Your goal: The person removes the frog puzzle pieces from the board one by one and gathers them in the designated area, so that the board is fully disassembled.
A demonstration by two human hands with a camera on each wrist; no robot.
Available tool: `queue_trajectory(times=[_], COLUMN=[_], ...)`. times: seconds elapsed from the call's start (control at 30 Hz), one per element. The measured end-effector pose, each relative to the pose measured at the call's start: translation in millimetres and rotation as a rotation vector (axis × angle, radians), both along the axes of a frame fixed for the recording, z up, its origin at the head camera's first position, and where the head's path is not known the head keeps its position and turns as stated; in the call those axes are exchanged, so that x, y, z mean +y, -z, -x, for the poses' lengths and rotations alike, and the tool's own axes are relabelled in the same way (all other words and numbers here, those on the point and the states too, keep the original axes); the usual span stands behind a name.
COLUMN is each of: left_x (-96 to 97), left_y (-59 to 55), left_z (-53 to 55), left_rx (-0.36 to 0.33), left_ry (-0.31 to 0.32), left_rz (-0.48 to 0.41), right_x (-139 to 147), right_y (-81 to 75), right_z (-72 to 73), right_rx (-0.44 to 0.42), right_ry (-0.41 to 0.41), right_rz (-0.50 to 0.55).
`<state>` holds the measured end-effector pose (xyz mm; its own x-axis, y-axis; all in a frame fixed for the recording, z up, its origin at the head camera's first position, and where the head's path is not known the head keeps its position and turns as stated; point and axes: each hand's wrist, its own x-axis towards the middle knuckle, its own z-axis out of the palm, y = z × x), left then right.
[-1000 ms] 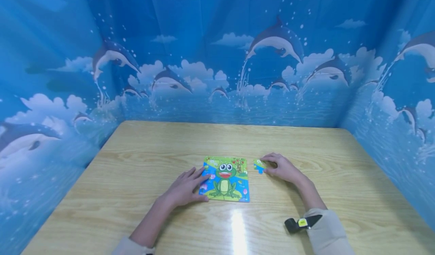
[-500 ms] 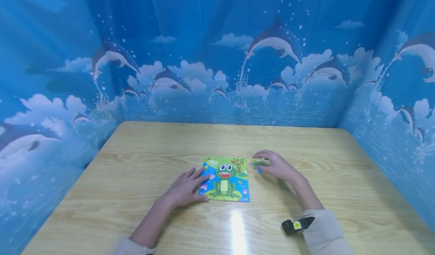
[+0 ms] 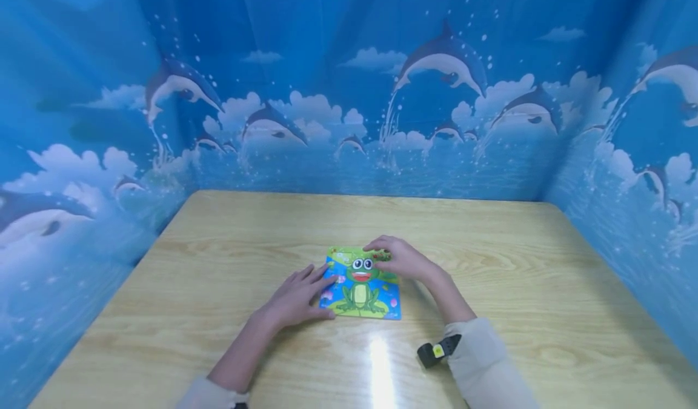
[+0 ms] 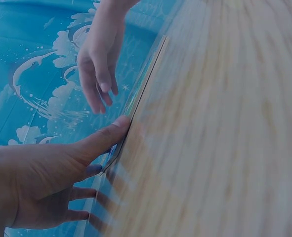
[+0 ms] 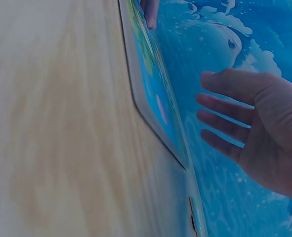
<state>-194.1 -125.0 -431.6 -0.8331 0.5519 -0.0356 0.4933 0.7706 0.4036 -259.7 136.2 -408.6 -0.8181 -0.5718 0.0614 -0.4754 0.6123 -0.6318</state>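
Observation:
On the table lies a square frog jigsaw puzzle (image 3: 360, 299) with a green frog on blue water. My left hand (image 3: 297, 297) rests at its left side, fingers spread, fingertips on the edge and thumb at the near left corner. Above the puzzle's far right part hovers my right hand (image 3: 400, 257), fingers loosely bent and nothing between them. The right wrist view shows that hand (image 5: 264, 118) raised over the board. A small loose puzzle piece (image 5: 192, 217) lies flat on the table beyond the puzzle's corner there; in the head view my right hand hides it.
The wood-grain table (image 3: 262, 227) runs back to a blue dolphin-print curtain (image 3: 327, 94), which also stands at both sides. A black strap device (image 3: 438, 351) sits at my right sleeve. Light glares off the table's front middle.
My right hand has moved left from the loose puzzle piece to over the puzzle's far right part. The left hand has stayed at the left edge.

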Motion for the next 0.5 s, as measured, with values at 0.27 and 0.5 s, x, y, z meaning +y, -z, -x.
queue_trajectory(times=[0.27, 0.5], left_x=[-0.6, -0.6], left_y=[-0.4, -1.1], left_z=[0.6, 0.1], left_rx=[-0.001, -0.012], left_ry=[0.007, -0.001], left_rz=[0.011, 0.016], right_x=[-19.0, -23.8], right_y=[4.8, 12.0], right_z=[7.7, 11.4], right_rx=[-0.036, 0.013], right_ry=[-0.010, -0.008], right_rz=[-0.089, -0.159])
